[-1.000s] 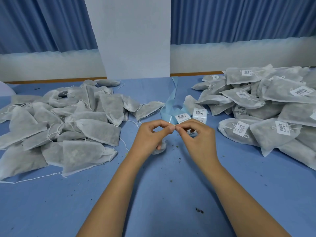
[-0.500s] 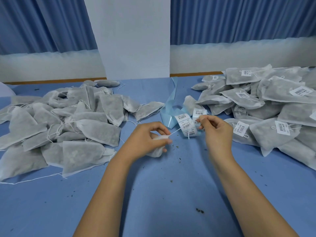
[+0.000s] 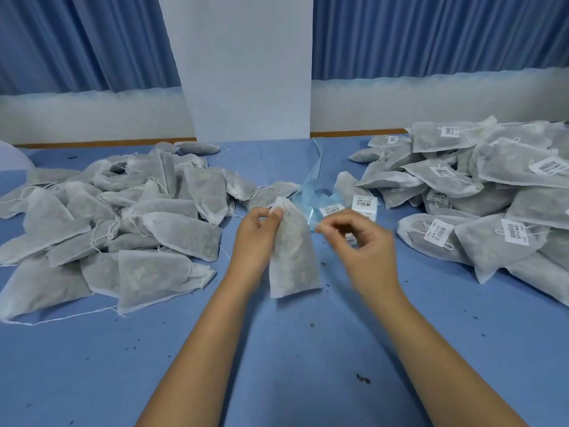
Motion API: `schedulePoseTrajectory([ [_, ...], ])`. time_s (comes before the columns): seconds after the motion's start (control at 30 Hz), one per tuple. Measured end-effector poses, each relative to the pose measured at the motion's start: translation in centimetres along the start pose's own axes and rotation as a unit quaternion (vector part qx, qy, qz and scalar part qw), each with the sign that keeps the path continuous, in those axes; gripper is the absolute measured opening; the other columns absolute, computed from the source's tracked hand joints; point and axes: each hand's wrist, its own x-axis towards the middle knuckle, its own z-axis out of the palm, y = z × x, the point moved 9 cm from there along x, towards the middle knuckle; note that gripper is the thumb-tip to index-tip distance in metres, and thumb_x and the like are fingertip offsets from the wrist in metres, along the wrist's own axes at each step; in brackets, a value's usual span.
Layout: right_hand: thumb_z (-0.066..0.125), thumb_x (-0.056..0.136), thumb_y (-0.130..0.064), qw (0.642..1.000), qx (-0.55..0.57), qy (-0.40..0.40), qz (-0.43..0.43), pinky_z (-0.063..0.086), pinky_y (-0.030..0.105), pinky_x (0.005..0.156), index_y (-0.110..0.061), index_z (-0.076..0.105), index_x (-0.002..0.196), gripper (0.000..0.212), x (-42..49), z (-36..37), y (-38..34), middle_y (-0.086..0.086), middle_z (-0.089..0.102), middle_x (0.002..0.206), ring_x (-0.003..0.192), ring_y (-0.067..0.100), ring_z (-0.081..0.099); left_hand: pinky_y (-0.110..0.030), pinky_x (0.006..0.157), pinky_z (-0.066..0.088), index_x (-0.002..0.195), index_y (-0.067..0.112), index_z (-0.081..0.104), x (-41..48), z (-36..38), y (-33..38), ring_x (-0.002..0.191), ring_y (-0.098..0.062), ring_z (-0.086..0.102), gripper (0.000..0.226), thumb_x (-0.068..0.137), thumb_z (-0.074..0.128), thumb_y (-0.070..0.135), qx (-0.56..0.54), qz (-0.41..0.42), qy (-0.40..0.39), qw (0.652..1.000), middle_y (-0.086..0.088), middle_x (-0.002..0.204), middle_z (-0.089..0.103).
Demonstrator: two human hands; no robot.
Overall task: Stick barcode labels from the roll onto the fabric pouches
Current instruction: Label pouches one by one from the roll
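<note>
- While the left hand (image 3: 258,241) is pinching the gathered top of one fabric pouch (image 3: 292,257) between thumb and fingertips, the pouch is hanging down beside the palm; whether its lower edge is touching the blue table (image 3: 277,365) I cannot tell.
- The right hand (image 3: 366,245) is hovering just to the right of that pouch, fingers curling inward, with thumb and forefinger sitting close together. Blur is hiding whether anything is caught between them, so I cannot tell what, if anything, they are nipping.
- Just beyond the right hand, the label roll (image 3: 365,206) is lying on the table, with a loose curl of pale blue backing tape (image 3: 317,180) running away from it toward the far edge.
- On the left, a heap of unlabelled pouches (image 3: 123,217) is sprawling across the table, drawstrings trailing.
- On the right, a heap of labelled pouches (image 3: 480,192) is lying, white barcode stickers showing on many.
- Dark crumbs (image 3: 363,379) are lying scattered on the table near the forearms.
</note>
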Motion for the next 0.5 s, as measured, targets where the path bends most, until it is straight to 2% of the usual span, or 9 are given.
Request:
schedulePoseTrajectory([
  [0.07, 0.069, 0.081, 0.000, 0.995, -0.060, -0.060, -0.059, 0.042, 0.018, 0.076, -0.005, 0.069, 0.078, 0.006, -0.7, 1.9, -0.9, 0.000, 0.066, 0.085, 0.082, 0.010, 0.059, -0.037, 0.085, 0.050, 0.101, 0.011, 0.061, -0.2, 0.2, -0.8, 0.088, -0.020, 0.063, 0.024, 0.098, 0.052, 0.033, -0.050, -0.046, 0.002, 0.998, -0.008, 0.097, 0.067],
  [0.13, 0.071, 0.080, 0.000, 0.988, -0.105, -0.086, -0.068, 0.040, 0.019, 0.088, -0.004, 0.069, 0.078, 0.005, -1.0, 2.8, -0.6, 0.004, 0.062, 0.102, 0.099, 0.013, 0.056, -0.050, 0.101, 0.046, 0.114, -0.001, 0.058, -0.5, 1.0, -1.1, 0.104, -0.031, 0.064, 0.034, 0.101, 0.047, 0.028, -0.128, -0.086, -0.023, 0.988, -0.019, 0.112, 0.067],
  [0.17, 0.072, 0.079, -0.001, 0.987, -0.121, -0.088, -0.060, 0.036, 0.018, 0.094, -0.005, 0.070, 0.078, 0.005, -1.0, 3.0, -0.3, 0.005, 0.058, 0.111, 0.107, 0.013, 0.053, -0.052, 0.104, 0.044, 0.120, -0.005, 0.054, -0.6, 1.4, -1.1, 0.111, -0.035, 0.063, 0.038, 0.102, 0.044, 0.026, -0.164, -0.095, -0.041, 0.981, -0.023, 0.117, 0.065],
  [0.23, 0.071, 0.080, -0.001, 0.989, -0.112, -0.093, -0.007, 0.031, 0.014, 0.099, -0.008, 0.068, 0.078, 0.008, -1.0, 3.0, 0.8, 0.002, 0.050, 0.125, 0.119, 0.008, 0.045, -0.049, 0.102, 0.047, 0.121, -0.009, 0.051, -0.8, 1.9, -0.7, 0.111, -0.037, 0.063, 0.038, 0.104, 0.039, 0.023, -0.224, -0.090, -0.068, 0.968, -0.023, 0.116, 0.067],
  [0.3, 0.068, 0.083, -0.002, 0.989, -0.076, -0.110, 0.057, 0.038, 0.017, 0.096, -0.015, 0.066, 0.078, 0.015, -1.1, 3.2, 1.8, -0.004, 0.048, 0.124, 0.118, -0.001, 0.045, -0.044, 0.097, 0.050, 0.113, -0.001, 0.052, -1.0, 2.0, 0.0, 0.107, -0.032, 0.065, 0.028, 0.103, 0.041, 0.022, -0.246, -0.063, -0.066, 0.965, -0.017, 0.111, 0.069],
  [0.37, 0.067, 0.084, -0.003, 0.988, -0.081, -0.108, 0.081, 0.042, 0.017, 0.086, -0.023, 0.062, 0.075, 0.023, -1.0, 3.0, 2.2, -0.010, 0.049, 0.113, 0.111, 0.001, 0.050, -0.036, 0.097, 0.050, 0.112, 0.006, 0.055, -1.2, 1.7, 0.9, 0.109, -0.020, 0.065, 0.029, 0.096, 0.052, 0.030, -0.161, 0.000, -0.056, 0.985, -0.005, 0.111, 0.071],
  [0.43, 0.067, 0.083, -0.001, 0.989, -0.100, -0.076, 0.079, 0.042, 0.017, 0.081, -0.023, 0.061, 0.073, 0.025, -0.7, 2.2, 2.3, -0.006, 0.050, 0.106, 0.107, 0.008, 0.052, -0.026, 0.096, 0.048, 0.123, 0.016, 0.056, -1.4, 1.9, 1.8, 0.115, -0.009, 0.060, 0.043, 0.085, 0.066, 0.033, -0.036, 0.074, -0.074, 0.994, 0.007, 0.118, 0.066],
  [0.5, 0.069, 0.082, -0.001, 0.988, -0.110, -0.064, 0.086, 0.043, 0.019, 0.083, -0.020, 0.063, 0.074, 0.022, -0.5, 1.8, 2.5, -0.003, 0.050, 0.105, 0.108, 0.011, 0.052, -0.030, 0.102, 0.046, 0.139, 0.021, 0.048, -1.4, 2.6, 1.7, 0.121, -0.007, 0.055, 0.063, 0.081, 0.074, 0.026, 0.016, 0.094, -0.103, 0.990, 0.011, 0.132, 0.058],
])
